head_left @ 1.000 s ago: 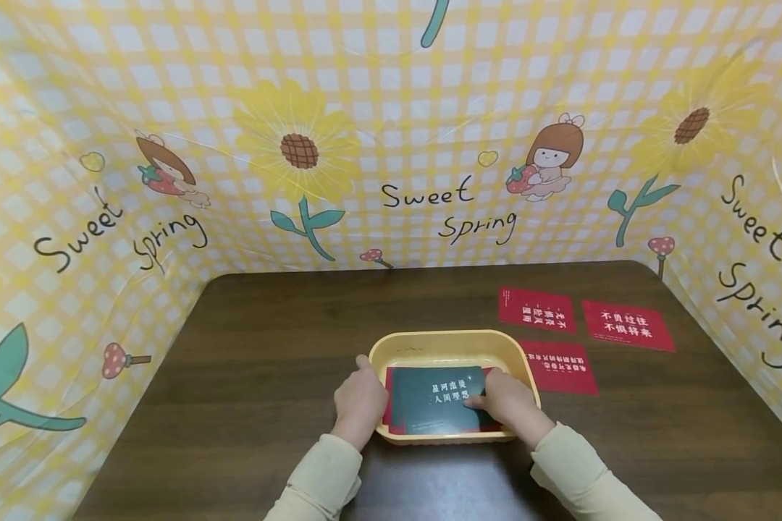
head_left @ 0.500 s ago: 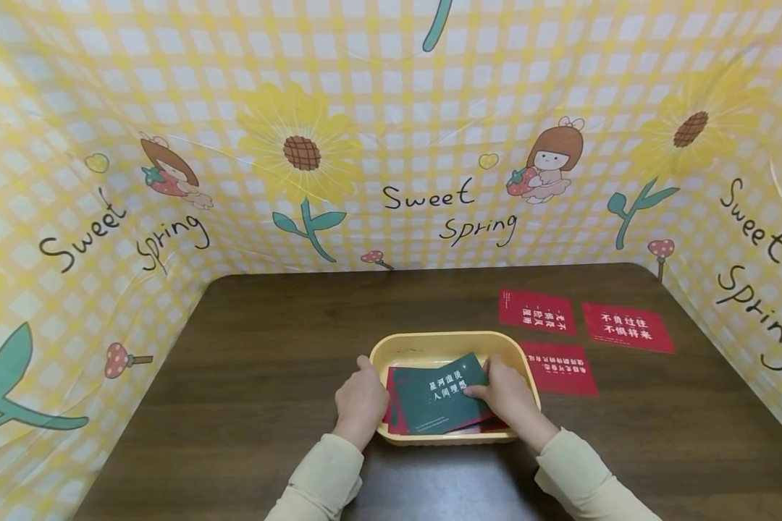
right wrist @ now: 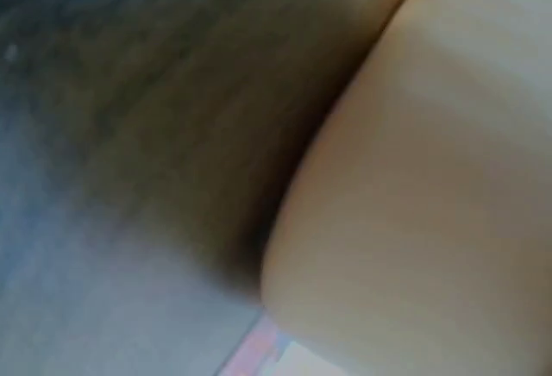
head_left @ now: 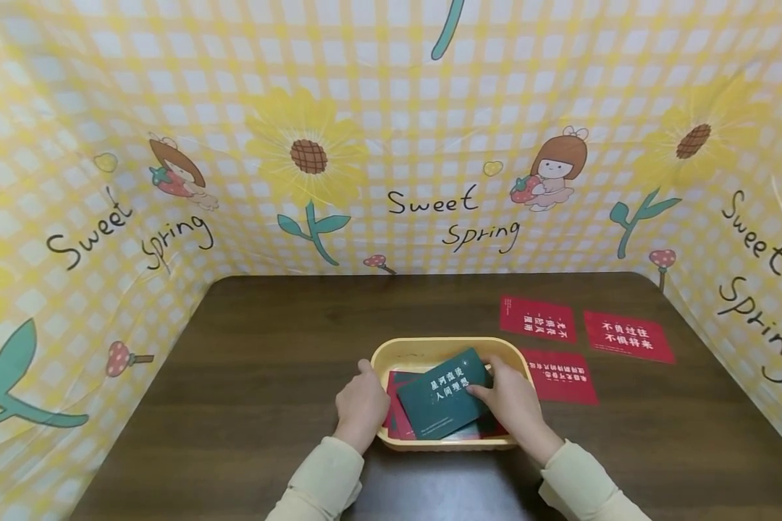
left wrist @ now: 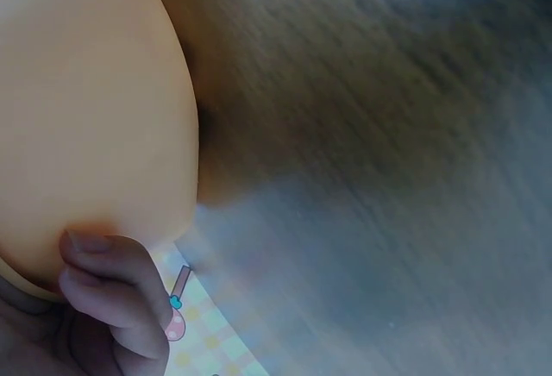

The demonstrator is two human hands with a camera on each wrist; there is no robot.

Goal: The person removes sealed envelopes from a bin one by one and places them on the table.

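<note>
A yellow plastic basin (head_left: 452, 445) stands on the table with red and green cards (head_left: 396, 423) lying in it. My left hand (head_left: 360, 405) grips its left rim; in the left wrist view the curled fingers (left wrist: 125, 294) press against the outer wall (left wrist: 95, 126). Between the thumb and fingers of my right hand (head_left: 515, 405) is a dark green card (head_left: 436, 412) with white lettering, tilted up at its right end above the others. The right wrist view has only the basin's wall (right wrist: 414, 195) up close, with the right hand out of sight.
Right of the basin lie three red cards with white writing: one at the back (head_left: 537, 318), one farther right (head_left: 628, 336), and one beside the basin (head_left: 567, 376), partly hidden by its rim. A yellow checked cloth (head_left: 417, 130) walls in the dark wooden table (head_left: 267, 347).
My right hand has raised and turned the green card counterclockwise, sliding it off the pile so more of the cards beneath shows. My left hand has stayed on the rim.
</note>
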